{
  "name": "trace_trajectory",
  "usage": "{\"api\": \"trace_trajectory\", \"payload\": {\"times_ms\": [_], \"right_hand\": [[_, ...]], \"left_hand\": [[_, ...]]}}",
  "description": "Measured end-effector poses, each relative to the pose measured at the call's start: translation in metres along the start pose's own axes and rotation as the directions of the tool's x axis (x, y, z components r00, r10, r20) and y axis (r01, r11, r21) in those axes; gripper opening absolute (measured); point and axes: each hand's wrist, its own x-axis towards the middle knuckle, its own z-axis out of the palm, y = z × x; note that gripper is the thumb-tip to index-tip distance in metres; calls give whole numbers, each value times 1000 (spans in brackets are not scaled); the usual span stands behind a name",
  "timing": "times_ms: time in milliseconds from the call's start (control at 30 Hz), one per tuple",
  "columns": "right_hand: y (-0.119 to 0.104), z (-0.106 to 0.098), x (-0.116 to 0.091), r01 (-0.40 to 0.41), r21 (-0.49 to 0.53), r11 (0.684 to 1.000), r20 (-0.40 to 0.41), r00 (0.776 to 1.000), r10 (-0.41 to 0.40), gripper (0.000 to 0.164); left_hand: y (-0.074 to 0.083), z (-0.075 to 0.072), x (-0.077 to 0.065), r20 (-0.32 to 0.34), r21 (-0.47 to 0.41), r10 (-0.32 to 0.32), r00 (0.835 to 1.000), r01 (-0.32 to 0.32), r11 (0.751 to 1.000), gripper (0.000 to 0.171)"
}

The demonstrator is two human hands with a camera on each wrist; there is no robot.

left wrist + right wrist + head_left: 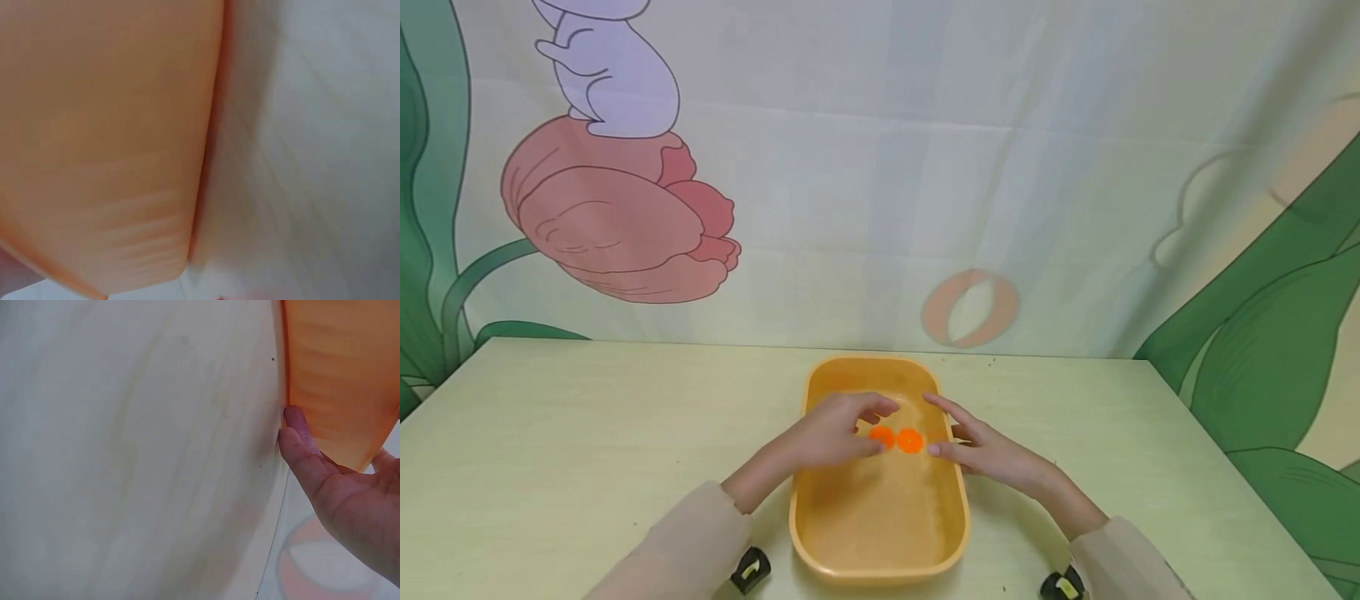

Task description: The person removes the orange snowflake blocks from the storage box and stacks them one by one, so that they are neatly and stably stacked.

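A yellow-orange plastic basin (880, 533) stands lengthwise on the pale table. On its floor lie two small bright orange flower-shaped pieces (910, 441), side by side; the left one is partly covered by my left thumb. My left hand (838, 429) reaches in over the basin's left rim, thumb and fingers spread apart with nothing between them. Over the right rim is my right hand (992, 450), its index finger and thumb extended inward. In the right wrist view, other fingertips of that hand (337, 494) rest at the basin's outer wall (344, 369), low near the table.
The table (625, 442) spreads to both sides of the basin. Behind its far edge hangs a printed curtain (850, 167). A small black device (751, 569) sits by my left wrist, and another black one (1062, 583) by the right.
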Motion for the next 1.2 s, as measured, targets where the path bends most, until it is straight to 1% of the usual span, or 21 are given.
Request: {"api": "trace_trajectory", "payload": {"times_ms": [133, 267, 467, 700, 900, 1100, 1200], "right_hand": [[0, 0, 0, 8, 3, 1000, 4, 1000, -8, 71], [1, 0, 1, 14, 2, 1000, 7, 1000, -14, 71], [2, -1, 1, 13, 0, 1000, 6, 1000, -13, 72], [1, -1, 1, 23, 6, 1000, 17, 1000, -24, 72], [1, -1, 1, 27, 6, 1000, 17, 999, -27, 71], [1, -1, 0, 37, 19, 999, 29, 999, -37, 70], [1, -1, 1, 33, 23, 999, 28, 999, -34, 71]], "left_hand": [[-3, 5, 7, 31, 42, -22, 999, 21, 999, 42], [-6, 9, 12, 82, 83, -55, 995, 48, 995, 44], [-7, 12, 18, 130, 169, -77, 989, 54, 984, 43], [-9, 13, 21, 154, 236, -95, 983, 57, 970, 37], [-5, 11, 19, 172, 281, -114, 979, 62, 958, 30], [-4, 12, 19, 194, 321, -166, 967, 97, 942, 18], [-5, 14, 19, 198, 336, -184, 963, 110, 935, 15]]}}
